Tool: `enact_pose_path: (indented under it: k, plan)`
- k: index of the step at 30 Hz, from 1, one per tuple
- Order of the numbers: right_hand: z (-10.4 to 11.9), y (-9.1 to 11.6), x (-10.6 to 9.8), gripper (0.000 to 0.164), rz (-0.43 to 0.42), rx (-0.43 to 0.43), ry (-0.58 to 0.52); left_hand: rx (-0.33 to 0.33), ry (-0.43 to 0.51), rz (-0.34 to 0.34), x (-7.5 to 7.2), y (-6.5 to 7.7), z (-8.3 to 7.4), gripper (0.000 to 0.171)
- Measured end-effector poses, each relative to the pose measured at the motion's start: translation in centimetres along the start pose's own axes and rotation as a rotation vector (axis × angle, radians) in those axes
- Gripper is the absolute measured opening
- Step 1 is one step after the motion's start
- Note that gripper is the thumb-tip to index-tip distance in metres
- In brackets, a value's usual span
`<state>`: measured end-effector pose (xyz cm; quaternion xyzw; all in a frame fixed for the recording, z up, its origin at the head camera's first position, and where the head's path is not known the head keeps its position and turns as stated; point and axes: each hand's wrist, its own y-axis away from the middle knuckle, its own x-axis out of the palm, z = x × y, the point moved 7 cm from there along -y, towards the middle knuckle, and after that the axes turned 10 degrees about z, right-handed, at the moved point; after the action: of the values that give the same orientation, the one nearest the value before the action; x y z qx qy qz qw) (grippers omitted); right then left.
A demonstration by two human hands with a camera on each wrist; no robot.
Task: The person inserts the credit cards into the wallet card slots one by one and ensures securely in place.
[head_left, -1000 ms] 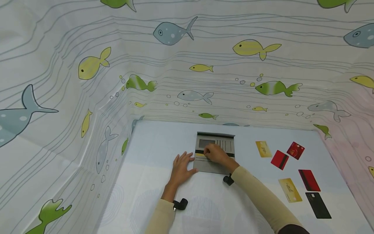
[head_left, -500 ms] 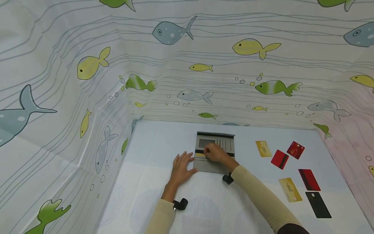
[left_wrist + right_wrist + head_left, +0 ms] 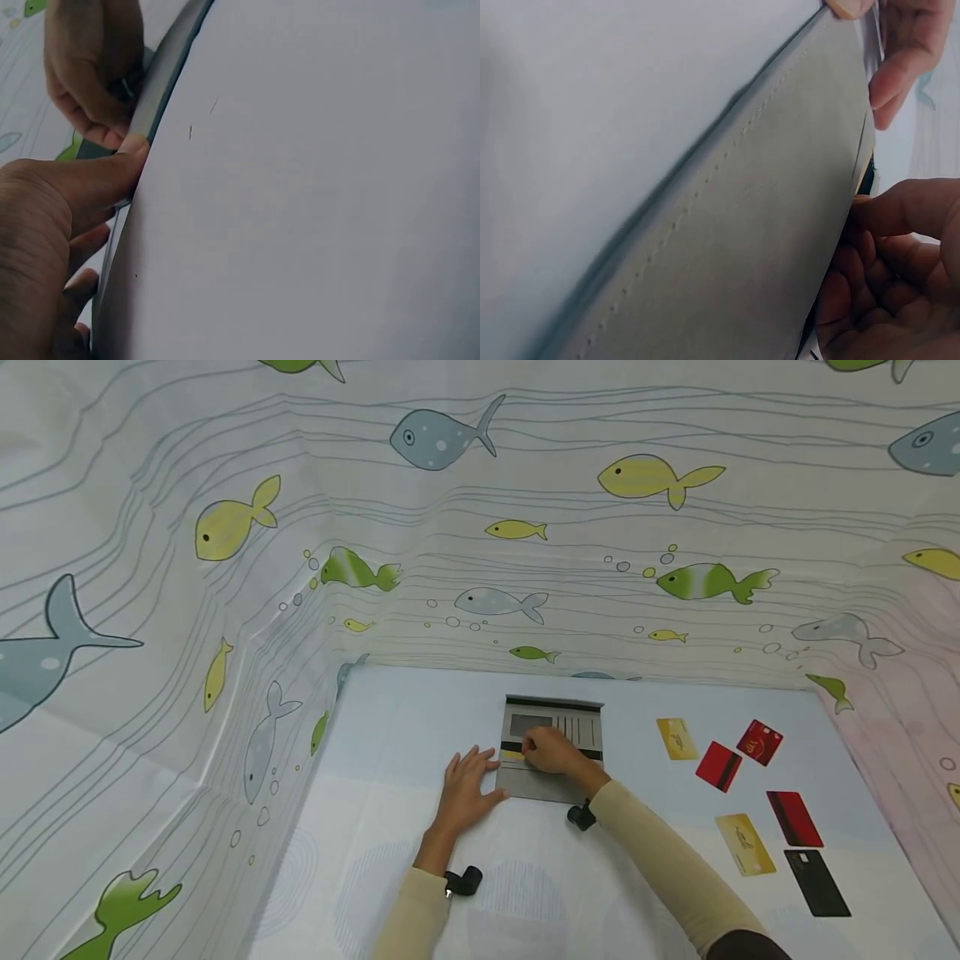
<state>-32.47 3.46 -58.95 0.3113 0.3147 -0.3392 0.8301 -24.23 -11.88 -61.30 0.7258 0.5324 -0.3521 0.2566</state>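
A grey wallet (image 3: 543, 785) lies unfolded on the table, its card slots and dark bands facing up. From a slot near its middle shows the yellow edge of a gold card (image 3: 512, 755). My right hand (image 3: 553, 752) reaches over the wallet, thumb and curled fingers pinching at that card; most of the card is hidden. In the right wrist view, the thumb and index finger meet at the slot beside the stitched wallet panel (image 3: 735, 202). My left hand (image 3: 463, 793) is spread at the wallet's left side, its thumb (image 3: 112, 171) pressing the near corner.
Loose cards lie to the right: a gold card (image 3: 677, 739), a red striped card (image 3: 718, 767), a red card (image 3: 759, 742), another gold card (image 3: 745, 845), another red striped card (image 3: 795, 819) and a black card (image 3: 817, 883). A fish-patterned sheet (image 3: 420, 543) surrounds the table.
The right wrist has shifted very slightly to the left, while its fingers stay at the gold card. The left hand, wallet and loose cards keep their places.
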Motion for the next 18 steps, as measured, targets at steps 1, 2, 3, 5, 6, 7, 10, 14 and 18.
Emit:
enact_pose_path:
  k: [1, 2, 3, 5, 6, 7, 10, 14, 18]
  plan:
    - [0.0, 0.0, 0.0, 0.009, -0.002, 0.003, 0.001, 0.002, -0.001, 0.0, 0.0, 0.0, 0.0, 0.053]
    - [0.1, 0.0, 0.1, 0.009, -0.003, 0.005, 0.004, 0.006, -0.001, -0.002, -0.1, 0.0, 0.0, 0.053]
    - [0.1, -0.1, 0.1, 0.009, -0.001, 0.007, 0.009, 0.008, -0.002, -0.004, -0.1, 0.1, 0.0, 0.053]
    - [0.2, -0.1, 0.1, 0.008, 0.006, 0.009, 0.017, 0.013, -0.008, -0.012, -0.3, 0.1, 0.0, 0.053]
    - [0.3, -0.1, 0.1, 0.008, 0.012, 0.009, 0.018, 0.015, -0.009, -0.017, -0.3, 0.2, -0.1, 0.053]
    - [0.3, -0.1, 0.1, 0.007, 0.018, 0.01, 0.014, 0.017, -0.01, -0.022, -0.4, 0.2, -0.1, 0.053]
    - [0.2, 0.0, -0.1, 0.008, 0.033, 0.009, -0.011, 0.022, -0.019, -0.026, -0.3, 0.1, -0.1, 0.053]
    - [-0.2, 0.4, -0.6, 0.01, 0.037, -0.009, -0.055, 0.019, -0.018, -0.01, -0.1, 0.0, -0.1, 0.053]
    - [-0.9, 1.0, -1.3, 0.01, 0.012, -0.027, -0.061, 0.014, -0.01, -0.007, -0.2, 0.0, 0.1, 0.052]
